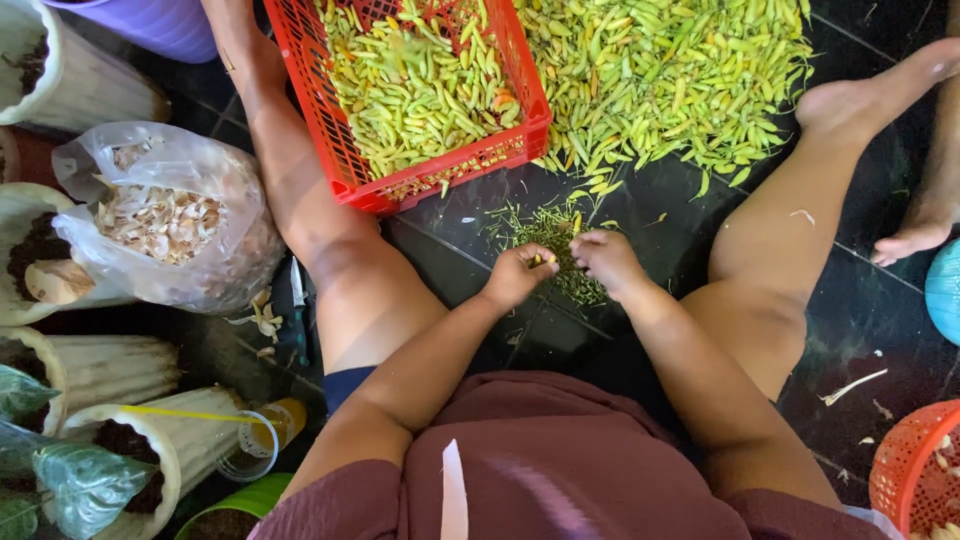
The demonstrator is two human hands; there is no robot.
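Observation:
I sit on a dark tiled floor with my legs spread. My left hand (520,273) is closed around a small yellow-green chili pepper (537,261). My right hand (605,258) is right beside it, fingertips pinched at the same pepper's end. Just beyond both hands lies a small heap of green stems (556,232). Farther out is a red plastic crate (500,155) holding many green and yellow chilies, and to its right a large loose pile of chilies (670,75) spreads on the floor.
A clear plastic bag of pale peels (170,220) lies at my left, with white plant pots (110,370) and a plastic cup with a straw (250,440). An orange basket (915,470) sits at the lower right. Another person's foot (915,235) rests at the right.

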